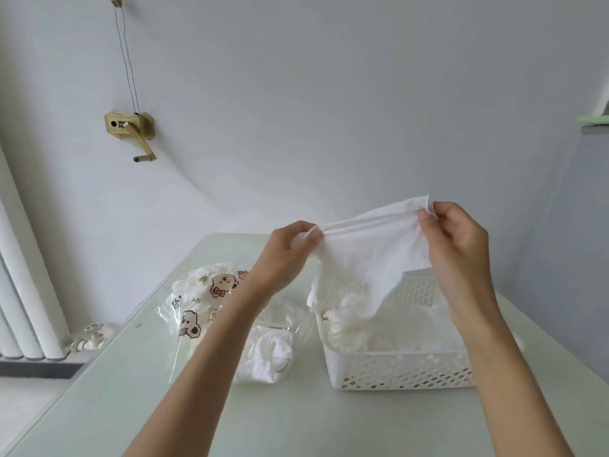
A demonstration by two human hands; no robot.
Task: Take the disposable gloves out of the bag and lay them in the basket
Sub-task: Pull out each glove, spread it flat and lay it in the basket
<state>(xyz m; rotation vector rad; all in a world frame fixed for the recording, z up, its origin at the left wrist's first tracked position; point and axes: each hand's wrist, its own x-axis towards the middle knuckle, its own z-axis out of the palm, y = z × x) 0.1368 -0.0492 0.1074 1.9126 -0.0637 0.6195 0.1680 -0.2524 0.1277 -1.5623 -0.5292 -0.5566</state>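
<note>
Head view: I hold one white glove (369, 245) stretched between both hands, raised above the basket (405, 371). My left hand (286, 252) pinches the glove's left end between thumb and curled fingers. My right hand (458, 245) pinches the right end at its top corner, the other fingers curled. The glove's lower part hangs down to the basket's rear left corner; I cannot tell whether it touches. The basket, white and perforated, stands toward the right edge of the bench (164, 407) and holds more white gloves. The bag (211, 311), clear with printed bear figures, lies just left of the basket, with crumpled white gloves inside, partly hidden by my left forearm.
</note>
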